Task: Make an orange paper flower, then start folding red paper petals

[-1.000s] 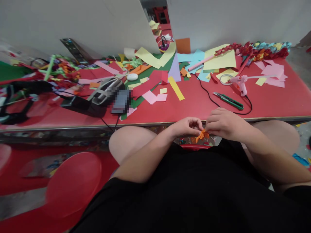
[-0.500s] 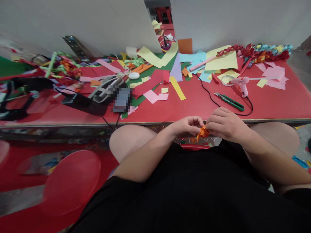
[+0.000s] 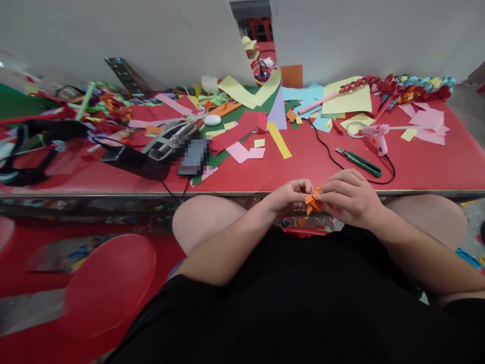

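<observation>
A small folded orange paper piece (image 3: pixel 313 202) with pointed flaps is held between my two hands, just off the table's front edge and above my lap. My left hand (image 3: pixel 290 196) pinches its left side between thumb and fingers. On its right side, my right hand (image 3: pixel 350 197) grips it with bent fingers that hide part of the paper. Beyond my right hand, a green utility knife (image 3: pixel 359 162) lies on the red table (image 3: pixel 242 174). Farther back, a pink glue gun (image 3: pixel 379 136) rests with its black cord curving toward the front.
Colored paper sheets and strips, such as a yellow strip (image 3: pixel 279 140), spread over the table. A phone (image 3: pixel 194 156) and black devices lie left of centre. Paper chains (image 3: pixel 401 88) run along the back right. A red stool (image 3: pixel 109 285) stands at lower left.
The orange paper has turned between my fingers, and its pointed flaps now show more clearly. My hands have shifted only slightly. The whole view has moved a little.
</observation>
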